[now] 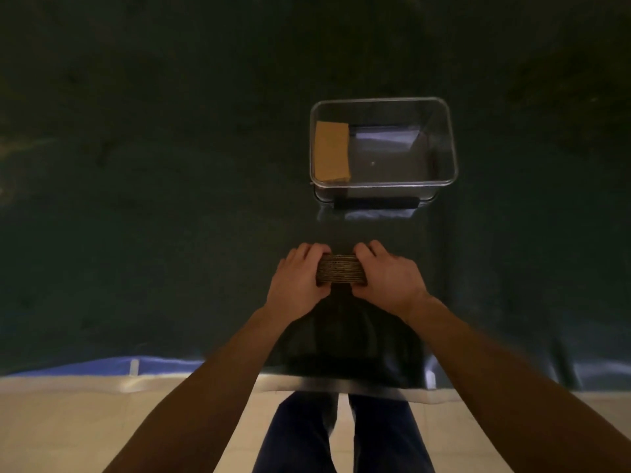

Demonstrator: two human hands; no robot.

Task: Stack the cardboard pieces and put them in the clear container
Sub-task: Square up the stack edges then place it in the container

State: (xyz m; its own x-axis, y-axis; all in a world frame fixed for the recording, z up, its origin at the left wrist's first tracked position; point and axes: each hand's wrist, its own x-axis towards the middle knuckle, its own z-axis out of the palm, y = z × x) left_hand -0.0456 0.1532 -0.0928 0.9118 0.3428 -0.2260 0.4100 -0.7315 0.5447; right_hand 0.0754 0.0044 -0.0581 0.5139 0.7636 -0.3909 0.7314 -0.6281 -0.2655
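1. Stack of brown corrugated cardboard pieces (340,269): clamped between my left hand (296,280) and right hand (387,276).
2. Clear rectangular plastic container (444,110): at 12 o'clock, holding tan cardboard (332,151) against its 9 o'clock wall.

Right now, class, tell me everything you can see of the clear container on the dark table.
The clear container is a rectangular, see-through tub with rounded corners and a thick rim, probably plastic. It stands upright and open, without a lid, on the dark table, beyond the hands and slightly to the right. A black handle-like bar runs along its near side. Inside, at its left end, lies a tan cardboard stack. Neither hand touches it.
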